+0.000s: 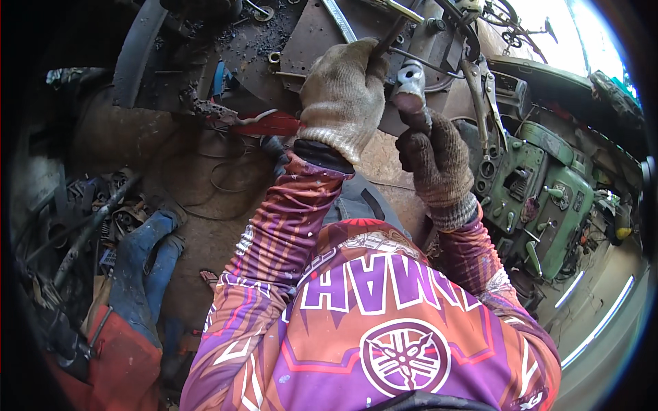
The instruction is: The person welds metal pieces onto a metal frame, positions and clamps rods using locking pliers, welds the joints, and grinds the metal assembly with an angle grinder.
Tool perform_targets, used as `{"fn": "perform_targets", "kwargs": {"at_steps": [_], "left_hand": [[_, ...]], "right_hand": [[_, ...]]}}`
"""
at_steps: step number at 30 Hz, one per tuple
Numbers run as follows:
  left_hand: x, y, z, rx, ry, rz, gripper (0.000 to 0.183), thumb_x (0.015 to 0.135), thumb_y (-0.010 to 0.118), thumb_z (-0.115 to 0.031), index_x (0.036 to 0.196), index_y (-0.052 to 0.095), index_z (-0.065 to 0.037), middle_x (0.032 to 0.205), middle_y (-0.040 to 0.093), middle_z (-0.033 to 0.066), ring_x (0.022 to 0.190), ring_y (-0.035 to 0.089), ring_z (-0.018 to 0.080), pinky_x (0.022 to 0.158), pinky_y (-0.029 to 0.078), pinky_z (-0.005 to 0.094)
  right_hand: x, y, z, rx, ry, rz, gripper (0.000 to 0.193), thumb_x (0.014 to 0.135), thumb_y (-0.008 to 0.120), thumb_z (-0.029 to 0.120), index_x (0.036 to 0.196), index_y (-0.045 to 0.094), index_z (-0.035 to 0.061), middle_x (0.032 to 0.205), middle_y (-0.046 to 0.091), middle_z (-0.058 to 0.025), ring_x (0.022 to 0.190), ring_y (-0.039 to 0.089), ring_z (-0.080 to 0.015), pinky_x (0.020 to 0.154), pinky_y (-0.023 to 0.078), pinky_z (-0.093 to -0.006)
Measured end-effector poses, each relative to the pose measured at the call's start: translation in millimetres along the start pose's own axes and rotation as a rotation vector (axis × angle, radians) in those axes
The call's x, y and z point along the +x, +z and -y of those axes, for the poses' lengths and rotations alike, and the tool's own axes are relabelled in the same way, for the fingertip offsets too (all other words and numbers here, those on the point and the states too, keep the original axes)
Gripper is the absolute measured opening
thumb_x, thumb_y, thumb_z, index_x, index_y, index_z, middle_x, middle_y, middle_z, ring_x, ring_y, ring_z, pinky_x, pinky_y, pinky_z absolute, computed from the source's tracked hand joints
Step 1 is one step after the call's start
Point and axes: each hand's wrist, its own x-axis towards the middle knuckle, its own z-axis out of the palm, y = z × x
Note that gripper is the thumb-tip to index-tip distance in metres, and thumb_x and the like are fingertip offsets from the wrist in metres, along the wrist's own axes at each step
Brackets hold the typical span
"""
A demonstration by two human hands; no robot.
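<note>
My left hand (343, 96), in a knitted work glove, is closed over the workbench, around what looks like a dark metal bar (392, 35). The bar slants up and right from beside the thumb; the hand's back hides the grip itself. My right hand (442, 161), in a darker, dirtier glove, has its fingers curled around a short metal fitting (410, 81). The fitting has a bright, shiny end with a hole and a brownish round face; its lower part disappears among the fingers. A thin bent rod (428, 63) passes just above the fitting.
A steel plate (305, 41) and a long wrench (338, 19) lie on the bench. Locking pliers (490, 103) hang right of my right hand. Beyond stands a green machine (545, 198) with levers. At lower left, another person's blue-trousered legs (140, 264) show beside scrap metal.
</note>
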Motion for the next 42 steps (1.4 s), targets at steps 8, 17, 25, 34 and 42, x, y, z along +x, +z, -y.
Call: {"fn": "perform_targets", "kwargs": {"at_steps": [8,17,25,34,42], "left_hand": [[-3,5,-2,0.006,0.060,-0.058,0.024,0.092,0.064,-0.027,0.111,0.069,-0.013,0.103,0.069,0.0147,0.098,0.064,0.0387,0.085,0.051,0.0503],[-3,5,-2,-0.015,0.040,-0.047,0.023,0.091,0.066,-0.024,0.110,0.070,-0.012,0.101,0.068,0.0158,0.097,0.065,0.0391,0.085,0.051,0.0508],[-1,11,-9,-0.234,0.072,-0.087,0.033,0.089,0.070,-0.023,0.115,0.068,-0.002,0.107,0.068,0.0192,0.101,0.066,0.0373,0.090,0.051,0.0452],[7,13,-20,-0.306,-0.111,0.016,0.029,0.090,0.069,-0.027,0.108,0.071,-0.004,0.102,0.070,0.0182,0.097,0.067,0.0363,0.086,0.052,0.0450],[8,9,-25,-0.198,-0.087,0.014,0.026,0.090,0.068,-0.026,0.105,0.071,-0.005,0.098,0.070,0.0176,0.093,0.067,0.0372,0.084,0.052,0.0455]], "right_hand": [[16,3,-4,-0.045,-0.047,-0.087,0.032,0.101,0.057,0.022,0.126,0.059,0.0023,0.081,0.066,-0.0043,0.068,0.061,-0.0102,0.063,0.050,-0.0283],[10,7,-7,0.022,0.015,-0.104,0.035,0.102,0.055,0.026,0.128,0.059,0.0032,0.081,0.065,-0.0035,0.068,0.060,-0.0098,0.062,0.050,-0.0278],[7,3,-4,0.159,0.069,-0.077,0.036,0.103,0.054,0.025,0.130,0.056,0.0015,0.082,0.064,-0.0025,0.069,0.059,-0.0079,0.062,0.049,-0.0260],[4,0,-3,0.196,-0.017,-0.131,0.042,0.105,0.051,0.035,0.126,0.058,0.0003,0.077,0.062,-0.0013,0.061,0.053,-0.0065,0.056,0.044,-0.0236],[1,-5,-7,0.254,0.128,-0.084,0.044,0.102,0.055,0.036,0.129,0.057,0.0013,0.080,0.061,-0.0012,0.064,0.055,-0.0065,0.057,0.047,-0.0239]]}}
